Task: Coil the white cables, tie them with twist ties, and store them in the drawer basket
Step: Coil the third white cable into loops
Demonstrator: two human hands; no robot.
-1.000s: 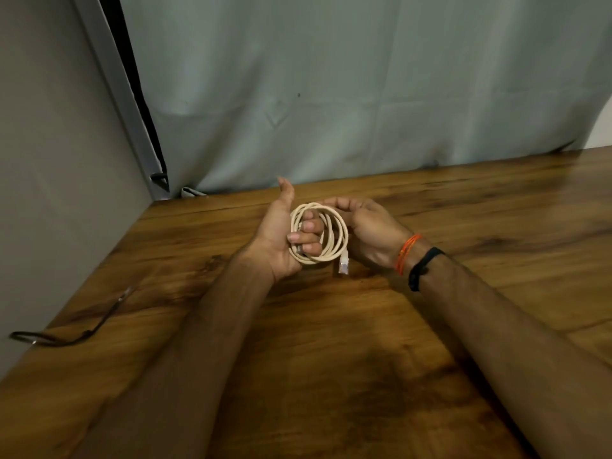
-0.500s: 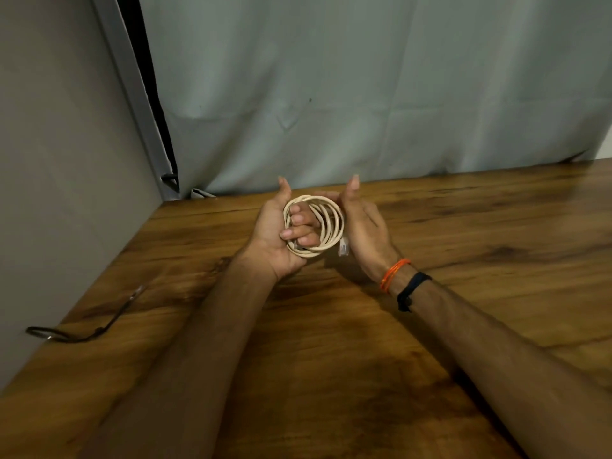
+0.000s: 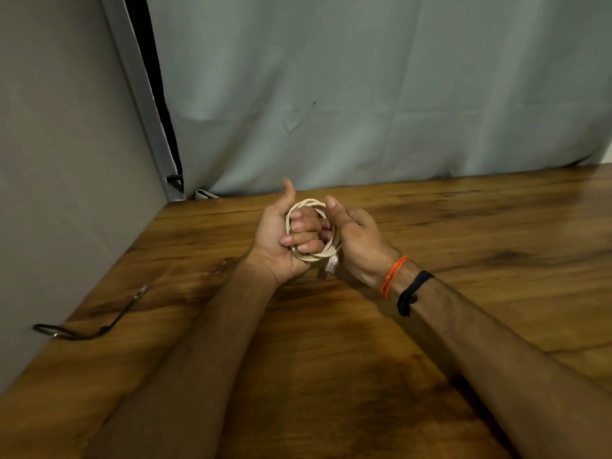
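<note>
Black wire (image 3: 82,331), thin and bent into a loop at one end, lies at the far left edge of the bench (image 3: 463,226), close to the side wall and well apart from the hands; it may be a twist tie, though it is too thin to tell for certain. Next comes the left hand (image 3: 281,240), raised above the bench with the thumb pointing up and its fingers (image 3: 303,238) curled through the middle of the cable (image 3: 313,256), so the white coil hangs around them as a tidy ring of several turns. A clear plug (image 3: 331,264) dangles from the bottom of the coil, just above the wood. Right of it, the right hand (image 3: 359,240) cups the outer side of the coil, thumb pressed on the top of the ring and fingers tucked behind, mostly hidden; that wrist wears an orange thread and a black band. By the look of it, the coiling of this cable is done or nearly so, with only the loose end to settle. Tying remains, and so does storing: no drawer or basket is in view, nor any other white cable.
</note>
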